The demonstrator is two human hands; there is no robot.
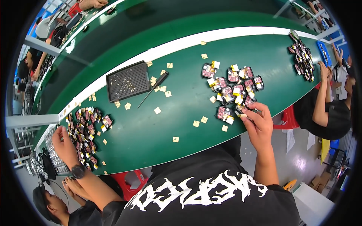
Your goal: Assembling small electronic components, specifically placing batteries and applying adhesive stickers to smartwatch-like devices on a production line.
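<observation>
An electronics assembly workshop: a long green desk (143, 150) carries 3 clusters of circuit-board modules (227, 94), a screwdriver (162, 78) and a black tray (143, 71) of small metallic parts, with co-workers (337, 118) and red plastic seats (288, 117) along its edge.

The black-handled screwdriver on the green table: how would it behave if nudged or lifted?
The black-handled screwdriver would probably feel stiff, judging by its straight, slim shaft. Its thick handle is likely the heavier end. Nudged on the smooth-looking green table, it may roll in an arc, since the handle is wider than the shaft.
</observation>
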